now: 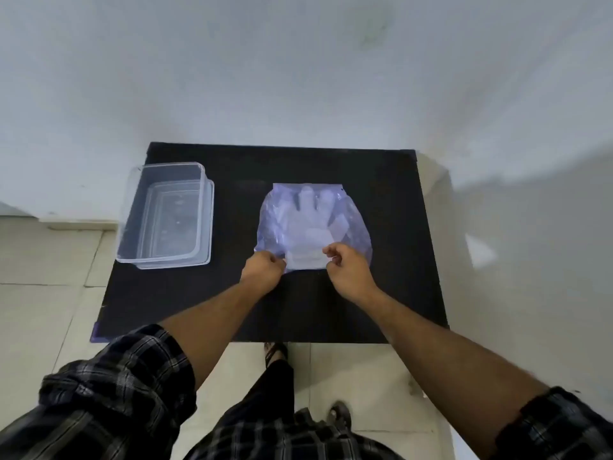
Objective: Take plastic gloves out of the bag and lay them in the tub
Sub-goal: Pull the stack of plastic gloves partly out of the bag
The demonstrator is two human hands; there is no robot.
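Observation:
A pale purple see-through bag [351, 232] lies flat in the middle of the black table [298, 167]. Clear plastic gloves [306, 224] show inside it, fingers pointing away from me, their cuffs at the near open edge. My left hand [263, 269] pinches the bag's near left corner. My right hand [348, 272] pinches the near edge to the right, where the glove cuffs [305, 258] stick out. The clear plastic tub [166, 212] stands empty at the table's left side, a hand's width from the bag.
The black table stands against a white wall [298, 78]. A clear lid [209, 227] seems to sit under the tub. Tiled floor [46, 260] shows left and below, with my sandalled feet [275, 351] near the table's front edge.

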